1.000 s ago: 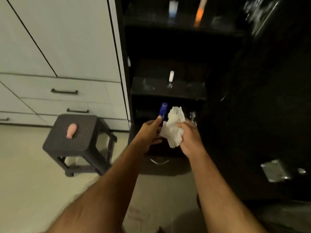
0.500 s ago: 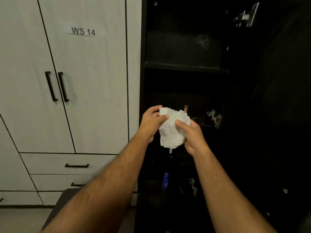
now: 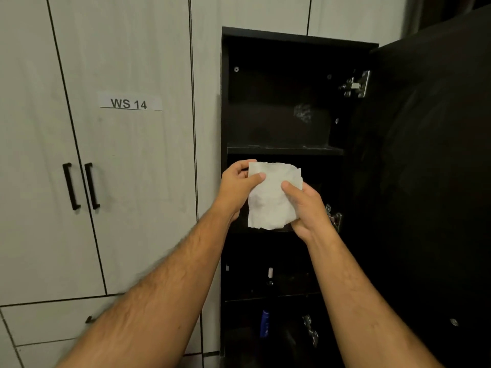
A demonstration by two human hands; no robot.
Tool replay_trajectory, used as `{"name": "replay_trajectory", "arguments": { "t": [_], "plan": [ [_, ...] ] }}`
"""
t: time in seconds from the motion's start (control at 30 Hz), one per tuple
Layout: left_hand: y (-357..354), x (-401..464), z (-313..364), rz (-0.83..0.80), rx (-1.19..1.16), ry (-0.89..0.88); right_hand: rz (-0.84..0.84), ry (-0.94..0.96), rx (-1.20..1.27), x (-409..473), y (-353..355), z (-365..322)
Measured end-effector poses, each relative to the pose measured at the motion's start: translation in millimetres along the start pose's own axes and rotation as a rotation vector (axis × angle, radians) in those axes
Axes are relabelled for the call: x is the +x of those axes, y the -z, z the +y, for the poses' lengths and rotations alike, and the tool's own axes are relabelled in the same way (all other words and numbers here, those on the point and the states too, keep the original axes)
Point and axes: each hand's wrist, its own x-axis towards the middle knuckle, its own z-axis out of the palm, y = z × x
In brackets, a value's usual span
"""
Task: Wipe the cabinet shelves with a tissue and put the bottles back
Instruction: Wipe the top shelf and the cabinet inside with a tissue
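A white tissue (image 3: 271,197) is spread flat between both hands in front of the open black cabinet (image 3: 224,102). My left hand (image 3: 237,188) pinches its upper left corner. My right hand (image 3: 308,208) grips its right side, thumb on the front. The top shelf (image 3: 284,149) sits just above the tissue and carries pale smudges. Lower down, a small bottle with a white cap (image 3: 270,275) stands on a shelf, and a blue bottle (image 3: 264,322) stands below it.
The black cabinet door (image 3: 430,181) hangs open on the right, with metal hinges (image 3: 356,85) on its edge. White cupboard doors with black handles (image 3: 81,185) and a "WS 14" label (image 3: 128,103) fill the left. White drawers lie below them.
The view has lifted from the lower shelves and stool up to the top shelf. The crumpled tissue has been opened out flat between both hands.
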Motion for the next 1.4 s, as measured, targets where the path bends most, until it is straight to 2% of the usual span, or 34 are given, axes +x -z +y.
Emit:
{"name": "replay_trajectory", "arguments": {
  "t": [0.17,0.23,0.37,0.5,0.7,0.83,0.97,1.1,1.2,1.3,1.4],
  "plan": [
    [-14,19,10,-0.025,-0.011,-0.039,-0.138,-0.089,0.270,10,9,-8],
    [-20,28,13,-0.058,0.013,-0.051,-0.188,-0.124,0.238,19,14,-7],
    [-29,48,16,-0.077,0.065,-0.088,-0.178,-0.055,0.145,44,18,-16],
    [-35,73,22,-0.020,0.130,-0.139,-0.176,-0.006,0.138,76,22,-32],
    [-39,100,32,0.040,0.169,-0.193,-0.320,-0.031,0.012,114,28,-40],
    [-33,111,29,0.102,0.330,-0.243,-0.222,-0.015,0.051,126,28,-41],
    [-19,121,38,0.211,0.594,-0.409,0.028,0.126,0.067,141,27,-49],
    [0,124,61,0.279,0.803,-0.717,0.315,0.461,-0.173,158,29,-76],
    [17,131,71,0.313,0.918,-0.911,0.445,0.728,-0.607,168,22,-87],
    [32,142,67,0.278,1.082,-1.033,0.416,0.792,-1.043,179,5,-82],
    [50,154,57,0.252,1.172,-1.105,0.228,0.685,-1.397,190,-13,-67]
  ]
}}
